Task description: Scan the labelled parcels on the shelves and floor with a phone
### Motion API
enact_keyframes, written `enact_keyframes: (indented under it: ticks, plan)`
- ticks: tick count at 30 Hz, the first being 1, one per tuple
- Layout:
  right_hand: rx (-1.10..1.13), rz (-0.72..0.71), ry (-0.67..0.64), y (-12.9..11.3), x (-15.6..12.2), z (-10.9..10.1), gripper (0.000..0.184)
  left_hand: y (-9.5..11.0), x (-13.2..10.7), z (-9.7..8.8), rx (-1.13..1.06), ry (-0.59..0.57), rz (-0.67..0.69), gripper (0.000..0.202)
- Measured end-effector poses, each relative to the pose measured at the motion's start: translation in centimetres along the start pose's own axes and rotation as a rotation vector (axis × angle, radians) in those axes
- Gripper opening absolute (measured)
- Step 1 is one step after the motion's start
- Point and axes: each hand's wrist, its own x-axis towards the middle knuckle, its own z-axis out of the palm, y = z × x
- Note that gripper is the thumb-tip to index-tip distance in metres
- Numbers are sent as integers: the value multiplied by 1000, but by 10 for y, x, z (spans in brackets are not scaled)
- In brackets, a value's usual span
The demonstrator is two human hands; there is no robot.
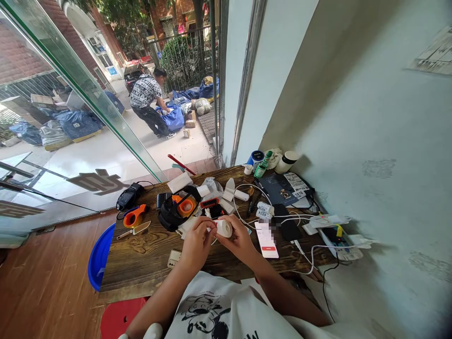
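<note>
Both my hands meet over the near middle of a dark wooden table (141,254). My right hand (238,240) is closed around a small white roll (224,228), which looks like tape. My left hand (195,245) pinches at the left side of that same roll, fingers curled. Just behind my hands lie a black and orange tape dispenser (178,209) and a small red and black device (211,205). A phone with a lit screen (266,240) lies flat to the right of my right hand.
An orange tape dispenser (134,217) and a cutter (136,230) lie at the table's left. White cables, chargers and a power strip (339,245) crowd the right by the wall. Cups and a green bottle (263,165) stand at the back. Outside the glass door, a person bends over parcels.
</note>
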Motion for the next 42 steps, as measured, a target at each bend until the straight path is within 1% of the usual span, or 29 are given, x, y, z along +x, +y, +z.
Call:
enact_keyframes:
  ticks: [2, 4, 7, 10, 13, 15, 17, 20, 22, 23, 25, 27, 28, 30, 32, 33, 34, 36, 38, 39, 42]
  plan:
    - [8, 0, -3, 0, 1, 0, 31, 3, 1, -1, 71, -17, 31, 11]
    - [45, 18, -4, 0, 2, 0, 31, 3, 4, -4, 79, -56, 25, 10]
    - [142, 84, -35, 1, 1, 2, 32, 1, 8, -11, 16, -143, -19, 11]
    - [273, 184, -85, 2, 0, 3, 34, -2, 11, -16, -110, -211, -96, 13]
    - [371, 252, -106, 1, -1, 3, 37, -7, 12, -16, -274, -208, -211, 20]
    - [400, 264, -111, -1, -1, 3, 36, -10, 10, -13, -336, -153, -253, 24]
    - [414, 263, -120, -1, -1, 3, 36, -12, 8, -9, -337, -78, -214, 24]
    - [421, 257, -124, 0, -2, 2, 36, -11, 4, -5, -261, 14, -40, 12]
    - [418, 253, -127, 2, -3, 2, 37, -8, 2, -6, -189, 36, 43, 11]
    - [416, 254, -134, 3, -4, 2, 37, -6, 3, -8, -151, 30, 61, 12]
    - [431, 266, -153, 5, -5, 1, 39, -4, 5, -13, -85, -29, 64, 14]
    - [489, 294, -187, 9, -5, 1, 43, -3, 11, -19, -64, -125, 16, 16]
    - [537, 312, -204, 11, -5, 2, 46, -4, 14, -22, -92, -177, -32, 17]
    - [639, 353, -227, 15, -6, 5, 54, -5, 20, -27, -230, -274, -159, 23]
    - [719, 389, -215, 19, -8, 9, 61, -6, 23, -28, -396, -325, -267, 25]
    - [743, 398, -196, 20, -8, 11, 63, -6, 23, -28, -450, -318, -290, 25]
    - [750, 401, -179, 21, -9, 13, 63, -6, 22, -26, -472, -275, -293, 25]
    - [721, 385, -154, 19, -10, 14, 63, -5, 18, -22, -446, -118, -243, 24]
    - [660, 359, -153, 16, -10, 14, 63, -5, 11, -17, -378, 16, -157, 22]
    - [631, 343, -153, 14, -10, 13, 62, -5, 8, -15, -342, 52, -118, 21]
    - [546, 283, -140, 10, -10, 11, 59, -6, 1, -11, -255, 68, -34, 18]
